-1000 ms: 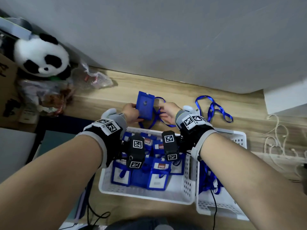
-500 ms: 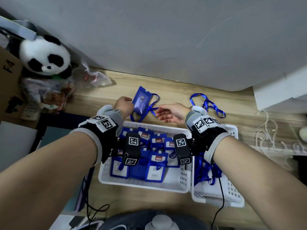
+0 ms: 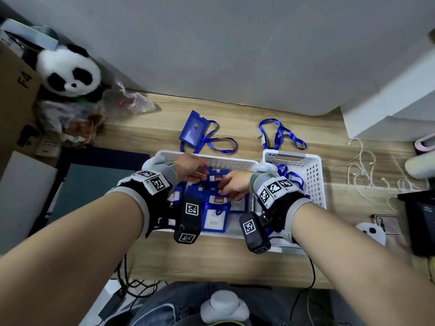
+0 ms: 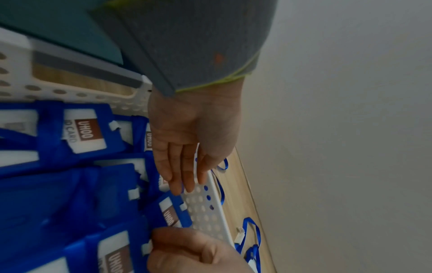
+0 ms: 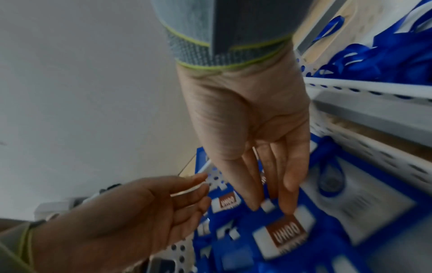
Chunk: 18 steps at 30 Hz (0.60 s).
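A white basket (image 3: 223,160) holds several blue card holders (image 3: 213,218) with UHOO labels. My right hand (image 3: 233,187) reaches into it; its thumb and fingertips (image 5: 288,208) pinch the white tab at the top of one blue card holder (image 5: 282,234), which still lies flat. My left hand (image 3: 190,170) hovers over the basket's far wall (image 4: 203,212) with straight fingers (image 4: 187,177), holding nothing. Another blue card holder (image 3: 193,128) with its lanyard attached lies on the wooden table (image 3: 247,109) beyond the basket.
A second white basket (image 3: 316,182) at the right holds blue lanyards. A loose blue lanyard (image 3: 280,132) lies behind it. A panda toy (image 3: 70,71) and plastic bags (image 3: 131,102) sit at the far left, white cables (image 3: 367,168) and a phone (image 3: 386,221) at the right.
Both hands let go of the card holder with its lanyard, left it on the table and moved back into the basket, where my right hand took hold of another holder.
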{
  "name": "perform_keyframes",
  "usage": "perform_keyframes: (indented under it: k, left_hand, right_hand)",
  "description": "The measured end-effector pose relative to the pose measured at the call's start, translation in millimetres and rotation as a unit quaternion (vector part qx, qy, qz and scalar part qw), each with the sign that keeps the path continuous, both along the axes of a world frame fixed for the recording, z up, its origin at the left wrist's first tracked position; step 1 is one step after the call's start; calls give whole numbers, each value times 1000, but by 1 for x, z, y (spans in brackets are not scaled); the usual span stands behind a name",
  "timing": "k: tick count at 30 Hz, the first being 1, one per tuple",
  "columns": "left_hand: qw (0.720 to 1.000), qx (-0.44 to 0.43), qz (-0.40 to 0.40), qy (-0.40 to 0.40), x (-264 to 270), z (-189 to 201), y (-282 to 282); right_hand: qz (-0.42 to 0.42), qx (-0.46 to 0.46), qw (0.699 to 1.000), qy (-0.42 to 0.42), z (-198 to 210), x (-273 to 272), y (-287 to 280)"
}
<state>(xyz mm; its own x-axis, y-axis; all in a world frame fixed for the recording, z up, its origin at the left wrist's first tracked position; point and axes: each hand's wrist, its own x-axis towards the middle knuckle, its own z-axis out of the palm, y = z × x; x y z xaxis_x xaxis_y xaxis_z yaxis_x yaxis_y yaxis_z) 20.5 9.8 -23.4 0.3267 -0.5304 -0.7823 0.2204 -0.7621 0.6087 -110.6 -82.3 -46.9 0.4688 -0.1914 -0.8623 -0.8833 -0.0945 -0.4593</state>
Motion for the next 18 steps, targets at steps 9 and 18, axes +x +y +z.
perform_keyframes:
  k: [9,18]
  left_hand:
    - [1000,19,-13,-22,-13,-3,15]
    - [999,-40,4,22,-23,9,11]
  right_hand:
    - [-29,-82,996,-35,-3,-14,2]
    - [-247,-50,950,-184,35,-14,-15]
